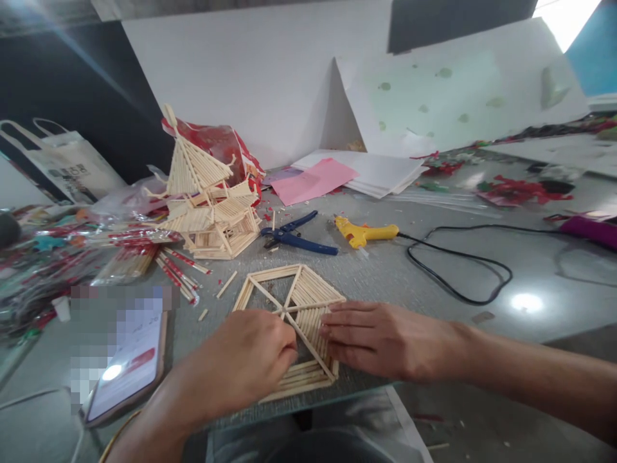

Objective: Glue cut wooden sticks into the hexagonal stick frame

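A hexagonal frame of thin wooden sticks [315, 287] lies at the table's front edge, its spokes meeting in the middle. Sticks fill two of its right-hand sections; the others show gaps. My left hand [250, 354] is closed over the frame's left side, and its curled fingers hide whatever they may hold. With fingers stretched out, my right hand [385, 337] rests on the frame's right edge. Beyond the frame stand a small stick-built pavilion [202, 199], blue-handled cutters [301, 238] and a yellow hot glue gun [364, 231].
A phone [128, 354] lies at the left, near loose red-wrapped sticks [178, 273] and plastic packets [38, 276]. Pink paper [313, 180] and white sheets [380, 170] lie at the back. A black cord [463, 299] loops across the right. A tote bag [72, 167] stands back left.
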The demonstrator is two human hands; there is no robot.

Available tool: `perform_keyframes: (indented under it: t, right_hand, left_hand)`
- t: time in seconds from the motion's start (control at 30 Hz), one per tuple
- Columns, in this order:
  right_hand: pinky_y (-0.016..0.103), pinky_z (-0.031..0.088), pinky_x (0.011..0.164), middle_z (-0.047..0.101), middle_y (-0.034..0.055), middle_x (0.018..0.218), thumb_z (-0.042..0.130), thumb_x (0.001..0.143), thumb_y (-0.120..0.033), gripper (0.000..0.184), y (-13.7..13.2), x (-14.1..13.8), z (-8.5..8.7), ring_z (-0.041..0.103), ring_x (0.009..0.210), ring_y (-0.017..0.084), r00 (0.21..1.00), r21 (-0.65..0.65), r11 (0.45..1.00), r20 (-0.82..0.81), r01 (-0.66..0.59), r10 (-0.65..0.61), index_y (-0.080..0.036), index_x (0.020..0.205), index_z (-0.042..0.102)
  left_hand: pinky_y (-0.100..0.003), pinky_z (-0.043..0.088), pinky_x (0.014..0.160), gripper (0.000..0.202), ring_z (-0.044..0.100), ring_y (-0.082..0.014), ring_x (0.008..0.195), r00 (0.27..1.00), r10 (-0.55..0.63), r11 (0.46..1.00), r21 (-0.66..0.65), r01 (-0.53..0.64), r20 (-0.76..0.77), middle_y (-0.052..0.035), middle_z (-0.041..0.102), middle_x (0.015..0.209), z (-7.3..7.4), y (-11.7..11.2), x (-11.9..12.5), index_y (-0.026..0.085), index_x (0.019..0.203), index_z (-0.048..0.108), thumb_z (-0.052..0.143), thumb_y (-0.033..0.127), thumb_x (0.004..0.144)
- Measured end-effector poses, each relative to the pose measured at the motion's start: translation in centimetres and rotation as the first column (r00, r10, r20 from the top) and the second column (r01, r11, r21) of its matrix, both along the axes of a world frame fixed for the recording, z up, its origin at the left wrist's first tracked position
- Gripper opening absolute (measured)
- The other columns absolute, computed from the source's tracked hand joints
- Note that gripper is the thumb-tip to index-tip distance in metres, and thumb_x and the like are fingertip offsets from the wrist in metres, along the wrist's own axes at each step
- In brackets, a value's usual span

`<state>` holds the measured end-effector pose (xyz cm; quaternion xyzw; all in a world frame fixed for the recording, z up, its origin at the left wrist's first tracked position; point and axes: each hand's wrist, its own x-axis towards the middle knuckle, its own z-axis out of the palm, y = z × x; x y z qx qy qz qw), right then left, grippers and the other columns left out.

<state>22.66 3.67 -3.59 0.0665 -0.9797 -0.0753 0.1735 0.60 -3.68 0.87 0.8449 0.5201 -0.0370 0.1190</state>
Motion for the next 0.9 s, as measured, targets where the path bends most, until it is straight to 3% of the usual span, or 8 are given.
perform_keyframes:
  t: [0.1,0.3,0.9]
  right_hand:
    - [0.034,0.041,0.097,0.062,0.0104,0.108,0.037,0.092,-0.016,0.026,0.0,0.0,0.1,0.053,0.106,0.016,1.000,-0.005,1.000,0.004,0.004,-0.004,-0.011,0.097,0.062]
    - [0.033,0.043,0.093,0.060,0.0121,0.109,0.040,0.091,-0.016,0.022,0.0,0.1,-0.3,0.053,0.106,0.016,1.000,-0.033,0.999,-0.011,-0.003,0.002,-0.010,0.099,0.060]
    - [0.033,0.043,0.091,0.059,0.0120,0.110,0.039,0.091,-0.016,0.022,0.0,0.2,-0.4,0.053,0.105,0.016,1.000,-0.029,1.000,0.008,0.001,-0.001,-0.010,0.097,0.060]
  left_hand:
    - [-0.026,0.033,0.057,0.024,0.057,-0.0141,0.064,0.998,-0.032,0.998,-0.056,0.029,-0.051,-0.0014,0.066,0.069,0.4,0.4,0.6,0.018,0.068,0.063,0.042,0.020,0.080]
    - [-0.023,0.033,0.054,0.021,0.055,-0.0115,0.058,0.999,-0.051,0.984,-0.171,0.049,-0.006,-0.0003,0.066,0.064,0.9,1.2,1.1,0.019,0.069,0.067,0.046,0.015,0.070]
    - [-0.024,0.037,0.056,0.020,0.057,-0.0140,0.064,0.987,-0.120,0.965,-0.248,0.091,-0.104,-0.0028,0.069,0.071,1.3,2.6,1.9,0.018,0.073,0.069,0.050,0.018,0.067]
